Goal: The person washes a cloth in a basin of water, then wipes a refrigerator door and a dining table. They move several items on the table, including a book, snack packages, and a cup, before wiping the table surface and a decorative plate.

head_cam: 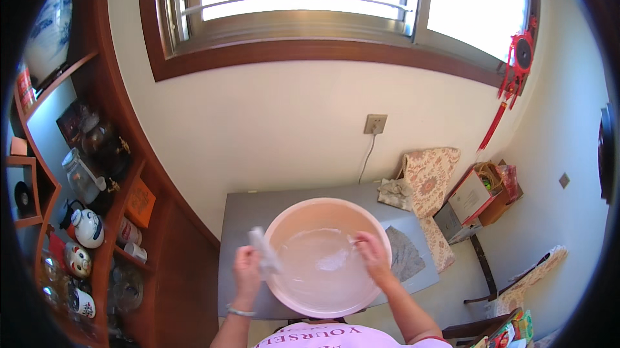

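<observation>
A large pink plastic basin (276,212) stands on a grey table, with what looks like water inside. My left hand (247,263) is at the basin's left rim, its fingers closed on a blurred, whitish translucent object (263,251) that may be a plastic bag or packet. Over the right side of the basin is my right hand (372,253), fingers bent; a small white bit shows by the fingertips, too blurred to name. A pale whitish patch (333,260) lies in the middle of the basin.
A grey cloth (406,253) lies right of the basin, a crumpled cloth (395,194) behind it. Patterned fabric (428,178) drapes a chair at the table's right. Cardboard boxes (472,198) stand beyond. A wooden shelf unit (169,232) with jars is at left; a cord hangs from a wall socket (375,124).
</observation>
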A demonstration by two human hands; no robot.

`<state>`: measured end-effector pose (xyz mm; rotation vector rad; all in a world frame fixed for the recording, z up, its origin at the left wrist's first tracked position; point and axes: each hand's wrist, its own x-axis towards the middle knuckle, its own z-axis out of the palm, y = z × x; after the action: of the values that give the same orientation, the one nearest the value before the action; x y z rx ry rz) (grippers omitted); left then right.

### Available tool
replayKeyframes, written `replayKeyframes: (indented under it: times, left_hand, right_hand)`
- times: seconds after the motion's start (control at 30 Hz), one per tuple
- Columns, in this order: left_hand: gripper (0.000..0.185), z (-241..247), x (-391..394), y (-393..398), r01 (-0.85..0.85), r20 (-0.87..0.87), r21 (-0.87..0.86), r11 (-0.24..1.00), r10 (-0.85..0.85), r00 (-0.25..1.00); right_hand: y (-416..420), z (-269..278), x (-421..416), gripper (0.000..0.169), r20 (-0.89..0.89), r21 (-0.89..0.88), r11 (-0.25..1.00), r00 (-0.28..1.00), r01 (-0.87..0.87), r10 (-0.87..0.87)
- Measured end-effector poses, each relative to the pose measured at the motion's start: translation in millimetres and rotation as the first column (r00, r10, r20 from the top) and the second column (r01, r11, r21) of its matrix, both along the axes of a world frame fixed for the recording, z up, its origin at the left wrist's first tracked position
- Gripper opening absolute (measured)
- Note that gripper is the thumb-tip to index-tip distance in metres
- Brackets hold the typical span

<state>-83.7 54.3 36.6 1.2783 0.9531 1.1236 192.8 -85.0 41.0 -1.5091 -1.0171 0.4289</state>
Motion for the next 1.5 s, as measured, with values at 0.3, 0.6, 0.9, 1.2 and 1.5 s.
replayKeyframes:
  times: [0.3, 0.6, 0.9, 1.2, 1.5]
  left_hand:
    - [0.023, -70.7, 128.6, 4.8, 0.551, -0.851, 0.061, 0.832, -0.245, 0.464]
    - [0.031, -145.6, 144.5, 11.9, 0.524, -0.942, -0.224, 0.822, -0.321, 0.102]
    - [0.029, -103.6, 198.1, -35.5, 0.356, 0.239, -0.847, 0.394, -0.315, 0.919]
    - [0.027, -167.7, 168.1, 10.1, 0.534, 0.569, -0.583, 0.612, -0.162, 0.807]
    - [0.028, -64.7, 173.9, -68.8, 0.533, 0.697, -0.541, 0.651, -0.009, 0.717]
  right_hand:
    - [73.4, -87.3, 0.7, 0.029, 0.467, -0.468, 0.863, 0.776, -0.191, 0.425]
    - [97.9, -152.9, -14.3, 0.027, 0.601, -0.765, 0.644, 0.355, -0.005, 0.716]
    - [120.0, -226.0, 52.1, 0.041, 0.203, -0.719, 0.695, 0.949, -0.022, 0.240]
    - [73.0, -126.8, -42.0, 0.034, 0.245, -0.359, 0.933, 0.967, 0.026, 0.067]
    - [106.4, -137.9, -17.4, 0.048, -0.065, -0.379, 0.925, 0.997, 0.018, -0.046]
